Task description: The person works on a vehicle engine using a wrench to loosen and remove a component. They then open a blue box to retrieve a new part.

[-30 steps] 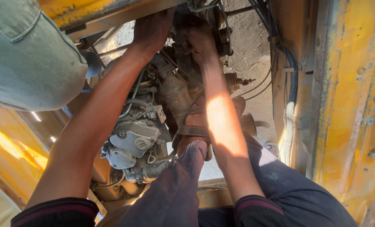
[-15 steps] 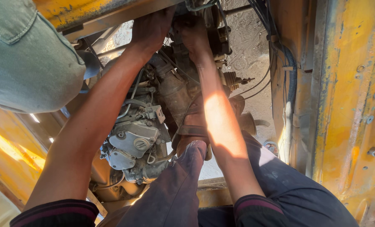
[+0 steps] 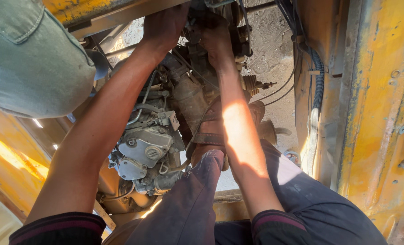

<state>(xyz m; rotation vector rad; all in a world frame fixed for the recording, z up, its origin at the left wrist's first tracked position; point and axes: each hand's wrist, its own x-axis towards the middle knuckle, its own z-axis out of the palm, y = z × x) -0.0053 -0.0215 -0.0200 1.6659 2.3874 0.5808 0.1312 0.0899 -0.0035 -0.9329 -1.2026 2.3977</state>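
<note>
Both my arms reach down into a grimy engine (image 3: 152, 149) set in a yellow vehicle frame. My left hand (image 3: 163, 25) rests on dark parts at the top of the engine, under a yellow crossbeam (image 3: 116, 13). My right hand (image 3: 215, 38) is closed around a dark greasy engine part just right of it, near a threaded brass-coloured fitting (image 3: 252, 84). What the left fingers hold is hidden in shadow. My foot in a brown sandal (image 3: 209, 140) is braced against the engine between my arms.
Another person's leg in light jeans (image 3: 29, 59) fills the upper left. A yellow body panel (image 3: 379, 113) with a black corrugated hose (image 3: 317, 90) and cables runs down the right. Dirt ground (image 3: 274, 45) shows below the engine.
Both hands stay at the same spot on top of the engine, with only slight shifts of the view.
</note>
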